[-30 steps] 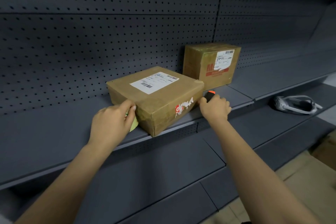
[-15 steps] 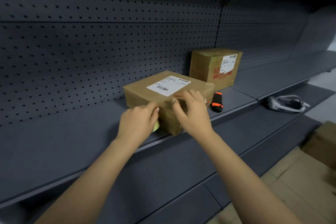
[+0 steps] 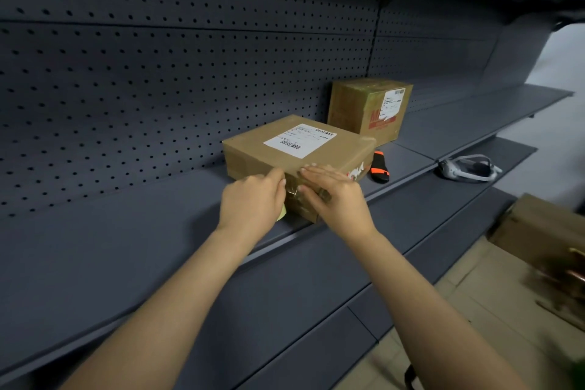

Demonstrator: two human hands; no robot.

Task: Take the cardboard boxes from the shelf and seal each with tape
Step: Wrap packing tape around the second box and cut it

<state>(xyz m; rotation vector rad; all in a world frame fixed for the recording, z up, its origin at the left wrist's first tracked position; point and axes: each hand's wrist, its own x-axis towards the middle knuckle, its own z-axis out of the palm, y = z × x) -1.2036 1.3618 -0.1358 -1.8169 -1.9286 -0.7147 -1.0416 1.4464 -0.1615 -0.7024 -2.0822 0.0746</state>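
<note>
Since a second ago the right hand (image 3: 332, 196) has let go of the short black tool with an orange band (image 3: 379, 166) and come across to the flat brown cardboard box with a white printed label (image 3: 297, 149). That tool lies on the dark grey metal shelf (image 3: 126, 215), just beyond the right fingertips and beside the box's right end.

From my remote seat I see the right fingers laid straight and close together over the box's near corner, with the tips on the top edge and the thumb pressed on the side face below. Meanwhile the left hand (image 3: 253, 203) has stayed at the same corner. Its fingers are curled, thumb and forefinger pinched on a clear tape strip (image 3: 292, 191) that glints between the two thumbs. A yellow-green scrap (image 3: 282, 215) pokes out under the left palm; I cannot tell what it is.

The box sits at the shelf's front lip, directly under both sets of fingers. Further back beyond the right fingertips stands a taller brown cardboard box with a red print (image 3: 368, 108), apart from the first. Well to the right of the fingers, a white strap-like headset (image 3: 465, 168) lies one level lower.
</note>
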